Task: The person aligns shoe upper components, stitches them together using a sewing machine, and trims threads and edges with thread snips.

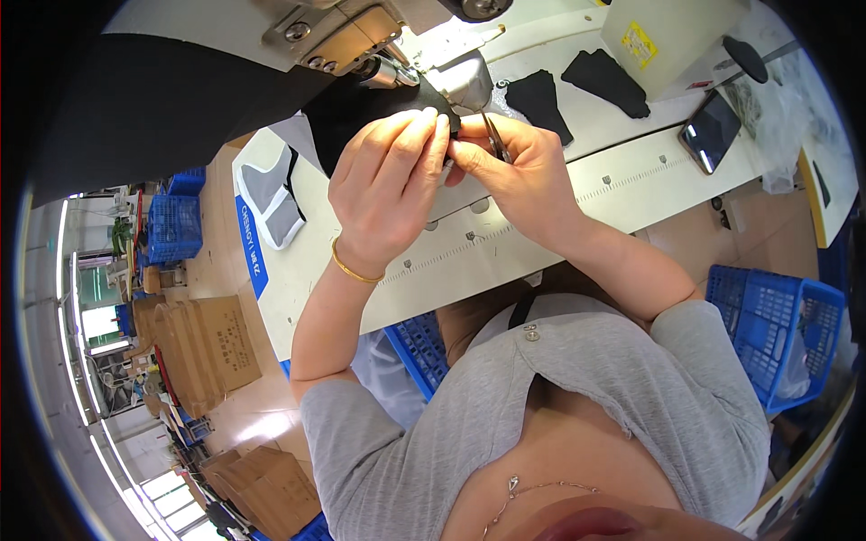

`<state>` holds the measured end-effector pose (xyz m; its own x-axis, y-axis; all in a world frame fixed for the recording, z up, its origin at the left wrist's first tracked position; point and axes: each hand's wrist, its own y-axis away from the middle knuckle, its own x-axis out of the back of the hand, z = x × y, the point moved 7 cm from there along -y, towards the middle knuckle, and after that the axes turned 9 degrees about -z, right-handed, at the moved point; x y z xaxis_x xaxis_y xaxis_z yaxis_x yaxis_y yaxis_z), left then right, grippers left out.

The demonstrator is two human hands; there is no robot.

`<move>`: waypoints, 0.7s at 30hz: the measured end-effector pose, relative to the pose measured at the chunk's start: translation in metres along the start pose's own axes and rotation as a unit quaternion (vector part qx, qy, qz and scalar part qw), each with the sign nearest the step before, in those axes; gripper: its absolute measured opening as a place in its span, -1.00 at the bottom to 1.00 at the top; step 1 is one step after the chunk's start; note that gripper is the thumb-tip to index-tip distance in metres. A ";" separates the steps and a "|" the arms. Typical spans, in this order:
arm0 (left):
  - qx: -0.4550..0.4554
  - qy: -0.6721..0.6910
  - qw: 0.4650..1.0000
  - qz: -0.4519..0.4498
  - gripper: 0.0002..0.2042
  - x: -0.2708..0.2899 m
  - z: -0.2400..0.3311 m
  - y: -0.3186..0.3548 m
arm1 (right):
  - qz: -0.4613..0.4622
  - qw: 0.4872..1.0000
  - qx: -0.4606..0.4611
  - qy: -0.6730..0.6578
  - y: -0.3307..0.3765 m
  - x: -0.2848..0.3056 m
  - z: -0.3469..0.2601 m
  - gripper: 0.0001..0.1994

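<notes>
A black fabric piece [347, 108] lies under the head of a sewing machine [347, 41]. My left hand [388, 180], a gold bangle at its wrist, is closed, its fingertips pinching the edge of the fabric. Thumb and forefinger of my right hand [528, 176] meet at that same edge. Dark thread snips [495, 140] are tucked in the right hand, blades pointing away from me. My fingers hide the exact spot where the fabric is gripped.
Two black cut pieces [538, 104] [606, 81] lie right of the machine, near a phone [710, 132]. Grey-and-white pieces [272, 194] lie at the table's left. A blue crate [767, 325] stands at right; cardboard boxes [206, 347] are on the floor at left.
</notes>
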<state>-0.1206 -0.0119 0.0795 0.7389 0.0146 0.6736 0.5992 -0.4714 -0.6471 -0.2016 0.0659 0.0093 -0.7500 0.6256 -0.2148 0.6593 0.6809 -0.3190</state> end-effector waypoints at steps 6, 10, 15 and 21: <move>-0.020 0.001 1.000 -0.006 -0.75 -0.001 0.000 0.002 | 0.001 1.000 -0.003 -0.018 0.000 -0.001 0.001 -0.88; -0.027 0.019 0.999 -0.014 -0.77 0.000 -0.003 0.002 | -0.001 1.000 -0.013 -0.025 0.002 -0.003 -0.002 -0.87; -0.032 0.042 0.998 -0.021 -0.78 0.004 -0.010 0.001 | 0.002 0.998 -0.027 -0.048 0.001 -0.009 -0.002 -0.86; -0.030 0.050 0.998 -0.035 -0.77 0.004 -0.020 -0.002 | -0.008 0.998 -0.036 -0.044 -0.008 -0.014 -0.001 -0.86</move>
<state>-0.1246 -0.0282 0.0904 0.6603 -0.0368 0.7501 0.6262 -0.5243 -0.5770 -0.1964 0.0525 0.0157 -0.7604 0.5802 -0.2919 0.6466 0.7187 -0.2559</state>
